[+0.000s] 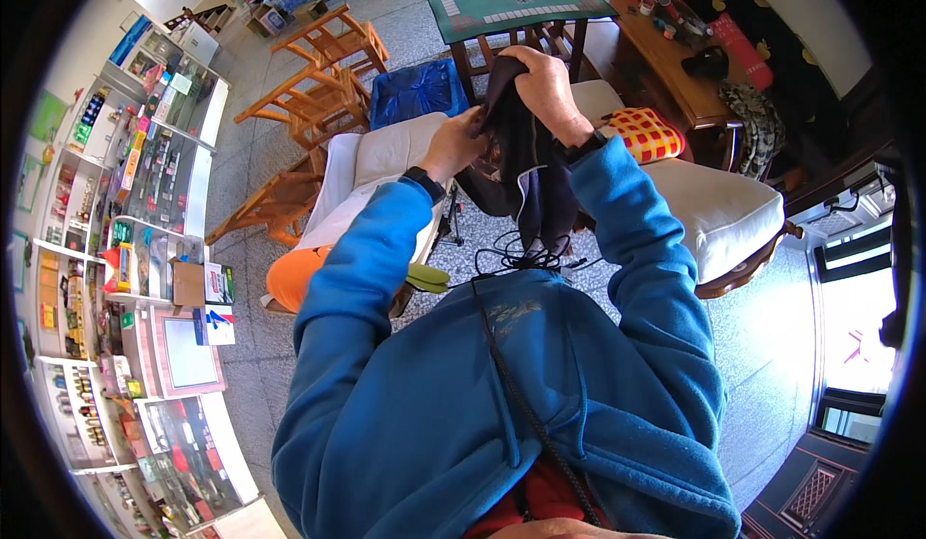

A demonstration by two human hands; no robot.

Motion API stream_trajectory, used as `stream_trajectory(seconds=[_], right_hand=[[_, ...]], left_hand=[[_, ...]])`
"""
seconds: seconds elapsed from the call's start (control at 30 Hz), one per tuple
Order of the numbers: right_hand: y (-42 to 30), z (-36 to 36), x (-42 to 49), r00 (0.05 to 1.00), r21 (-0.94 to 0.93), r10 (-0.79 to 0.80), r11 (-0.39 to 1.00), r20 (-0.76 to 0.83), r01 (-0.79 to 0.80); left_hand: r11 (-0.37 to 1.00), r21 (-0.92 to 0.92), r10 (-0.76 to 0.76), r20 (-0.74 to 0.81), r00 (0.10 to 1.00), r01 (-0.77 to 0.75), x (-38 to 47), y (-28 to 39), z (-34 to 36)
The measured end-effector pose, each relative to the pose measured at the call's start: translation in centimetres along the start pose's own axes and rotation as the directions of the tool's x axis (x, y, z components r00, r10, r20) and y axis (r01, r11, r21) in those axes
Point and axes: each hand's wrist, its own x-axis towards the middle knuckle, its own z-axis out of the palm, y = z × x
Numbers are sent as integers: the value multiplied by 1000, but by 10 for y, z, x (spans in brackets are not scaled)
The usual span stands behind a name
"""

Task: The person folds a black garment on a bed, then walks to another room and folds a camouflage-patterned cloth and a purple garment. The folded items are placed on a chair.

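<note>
Both my hands hold up a dark garment (532,156) with light piping, which hangs down in front of me. At its top edge my right hand (544,89) grips the cloth, the fingers curled over it. My left hand (457,143) is lower and to the left, its fingers against the garment's edge and partly hidden by it. Below the cloth, a tangle of black cable (517,255) lies near the speckled floor. A padded cream bench seat (401,150) is at the left, and another cream seat cushion (712,206) at the right.
Wooden chairs (329,98) stand at the left beside a blue-lined bin (419,89). Ahead is a table with a green mat (463,24) and rows of tiles. A wooden side table (712,98) holds assorted items. Glass display cases (163,177) line the left wall. Green-soled footwear (427,279) lies near me.
</note>
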Motion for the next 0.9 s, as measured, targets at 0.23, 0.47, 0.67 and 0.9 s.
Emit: stream_trajectory(seconds=[0.23,0.47,0.67,0.9], right_hand=[[0,-12,-3,1000,163,6,987,18,-9],[10,-35,-10,992,367,107,922,66,-124],[15,-30,-20,972,285,196,931,130,-226],[45,-32,-22,980,56,197,979,-16,-196]], left_hand=[[831,-535,-15,255,967,154,8,-52,28],[835,-523,11,327,945,171,-4,-47,28],[997,48,-59,109,992,54,-28,-30,74],[983,-75,-176,-102,979,169,-50,-68,86]])
